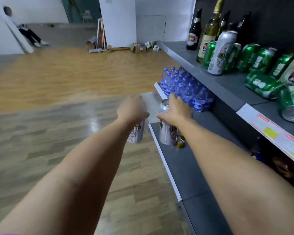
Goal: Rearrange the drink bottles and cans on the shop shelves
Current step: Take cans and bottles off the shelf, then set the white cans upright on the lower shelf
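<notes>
— Beside the lower shelf [190, 160], what do the hands have?
— Each grasps a silver can. The right hand [176, 110] is wrapped around the right silver can [167, 131], which stands upright on that shelf near its front edge. The left hand [132, 108] clasps the left silver can [137, 133] just off the shelf's front edge, over the wooden floor [58, 116].
— Anything else by that shelf?
— A pack of blue water bottles [185, 89] sits on it farther back. Above it, the upper shelf [227, 82] carries green cans [261, 82], some tipped over, another silver can [222, 51] and dark bottles [194, 31].
</notes>
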